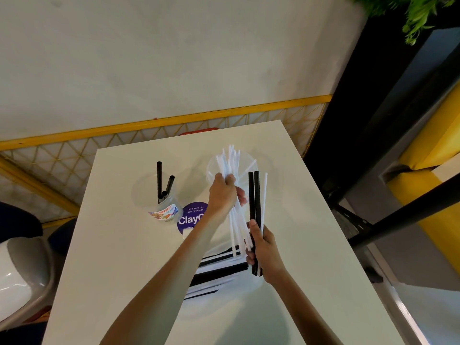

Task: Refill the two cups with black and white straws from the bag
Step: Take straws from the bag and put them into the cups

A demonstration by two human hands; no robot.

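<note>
Straws fill both hands. The left hand (222, 192) is curled tight round a loose bundle of thin white plastic straws (230, 158), gripping them near their middle. The bundle's upper ends fan out over the mouth of a clear plastic cup (211, 170) standing at the far side of the white counter (112, 245); whether any straw touches the cup cannot be told. The right hand (263, 250), nearer the body and just beside the bundle's lower ends, grips two thick black straws (254, 195) upright, thumb pressed on their front, with one thin white straw alongside them. Below both hands lies a clear plastic bag of black and white straws (219, 267), flat on the counter. To the left stands a second clear plastic cup with a colourful label (169, 207), holding a few black straws (159, 175) that lean apart. A round purple sticker (191, 215) lies on the counter between the cups.
</note>
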